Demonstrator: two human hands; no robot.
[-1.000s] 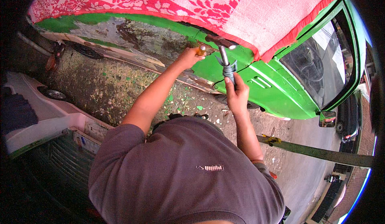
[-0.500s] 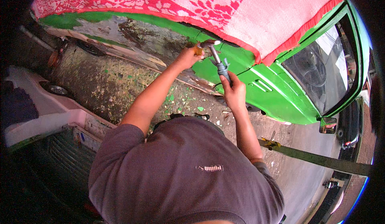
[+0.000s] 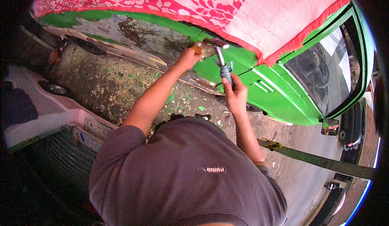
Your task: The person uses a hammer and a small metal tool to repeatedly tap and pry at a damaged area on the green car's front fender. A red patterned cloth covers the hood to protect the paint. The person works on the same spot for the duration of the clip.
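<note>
My left hand (image 3: 189,59) is closed around a tool with a translucent amber handle (image 3: 198,47); its shaft is hidden, so I cannot tell whether it is a screwdriver or a chisel. It is held against the side of a green car (image 3: 239,60), by a scraped, bare patch (image 3: 162,43). In my right hand (image 3: 236,94) is a hammer (image 3: 220,56) with a metal shaft and grey wrapping that sticks out in loose ends. The hammer's head is a short way right of the amber handle, apart from it.
A red and pink floral cloth (image 3: 178,3) covers the car's upper side. Paint flakes (image 3: 174,100) litter the ground below. A pale, worn vehicle body (image 3: 69,116) stands at left. On the right, a long beam (image 3: 316,157) with yellow tape runs across.
The hammer's head has come off the amber handle's end and swung slightly right. My left hand has stayed nearly in place, the handle's end now in plain sight.
</note>
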